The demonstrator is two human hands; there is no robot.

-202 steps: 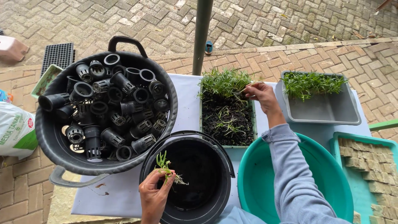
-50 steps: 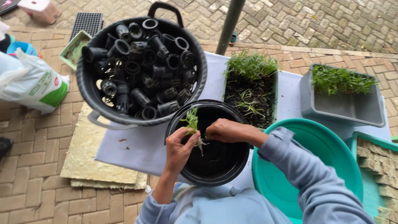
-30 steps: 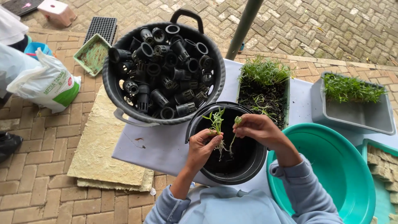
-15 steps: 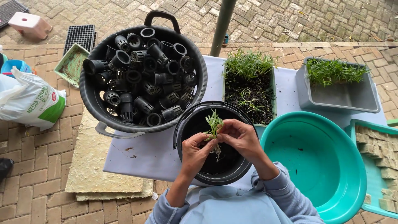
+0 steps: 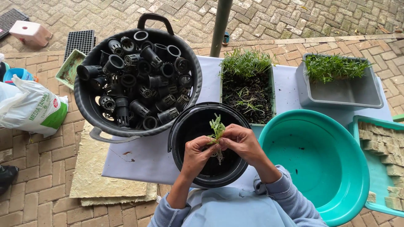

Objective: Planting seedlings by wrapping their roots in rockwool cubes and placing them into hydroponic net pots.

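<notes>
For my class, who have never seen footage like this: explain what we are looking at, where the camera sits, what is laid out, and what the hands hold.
The camera sits on a person's head, looking down at their own two bare hands. The left hand and right hand together pinch a small green seedling with pale roots over a black bucket. On the table stand a large black tub full of small black slotted pots, a soil tray of seedlings, a grey tray of greens, and an empty teal basin.
</notes>
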